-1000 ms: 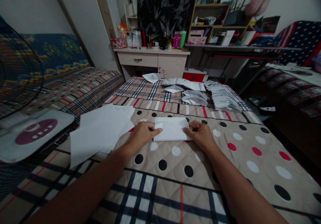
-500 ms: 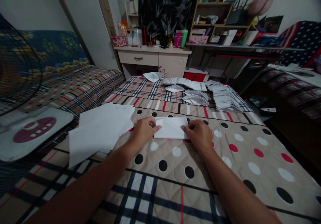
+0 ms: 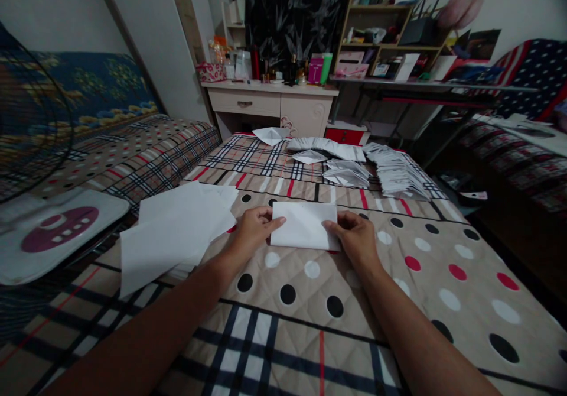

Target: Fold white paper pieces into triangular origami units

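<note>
A folded sheet of white paper (image 3: 303,224) is held flat above the polka-dot bedspread (image 3: 287,325), its fold toward me. My left hand (image 3: 257,226) pinches its left edge, thumb on top and fingers behind. On the right edge, my right hand (image 3: 354,234) grips in the same way. Left of my left hand lies a loose pile of white paper sheets (image 3: 172,227). Farther off on the bed are folded paper pieces (image 3: 348,173), a long row of them (image 3: 325,146) and a thick stack (image 3: 398,170).
A single folded paper (image 3: 270,135) rests at the bed's far edge. Behind it stands a cream dresser (image 3: 261,103) with bottles on top. To the left are a fan (image 3: 35,112) and a white lid with a purple label (image 3: 62,230). A desk (image 3: 425,84) is at the back right.
The folded paper now shows a taller face and looks tilted up toward me. Both hands still hold its sides, the right one having shifted slightly.
</note>
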Demonstrator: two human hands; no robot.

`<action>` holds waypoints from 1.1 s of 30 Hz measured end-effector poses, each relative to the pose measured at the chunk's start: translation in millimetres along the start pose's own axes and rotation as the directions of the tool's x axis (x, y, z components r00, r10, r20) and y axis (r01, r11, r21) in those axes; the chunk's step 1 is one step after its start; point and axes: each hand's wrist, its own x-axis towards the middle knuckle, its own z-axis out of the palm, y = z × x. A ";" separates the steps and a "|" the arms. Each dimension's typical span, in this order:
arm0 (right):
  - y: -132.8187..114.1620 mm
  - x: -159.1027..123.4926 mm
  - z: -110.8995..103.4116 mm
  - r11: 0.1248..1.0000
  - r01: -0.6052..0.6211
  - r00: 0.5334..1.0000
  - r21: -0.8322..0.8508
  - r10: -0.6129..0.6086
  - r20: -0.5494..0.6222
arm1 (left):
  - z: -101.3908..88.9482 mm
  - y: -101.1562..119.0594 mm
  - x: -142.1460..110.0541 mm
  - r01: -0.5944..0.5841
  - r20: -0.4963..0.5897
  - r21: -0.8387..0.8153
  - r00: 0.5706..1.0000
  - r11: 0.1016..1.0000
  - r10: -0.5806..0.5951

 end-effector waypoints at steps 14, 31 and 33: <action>-9.8 -5.9 2.3 0.952 -0.026 0.999 0.304 0.017 0.032 | -2.0 -1.6 -2.7 -0.179 -0.063 -0.106 0.983 0.978 0.174; -8.1 -6.0 2.9 0.961 -0.032 0.999 0.274 0.030 0.011 | -2.4 -0.5 -5.0 -0.173 -0.134 -0.187 0.980 0.967 0.149; -6.9 -5.5 3.0 0.957 -0.039 0.999 0.286 0.030 0.034 | -2.3 -1.1 -4.9 -0.168 -0.137 -0.195 0.980 0.966 0.143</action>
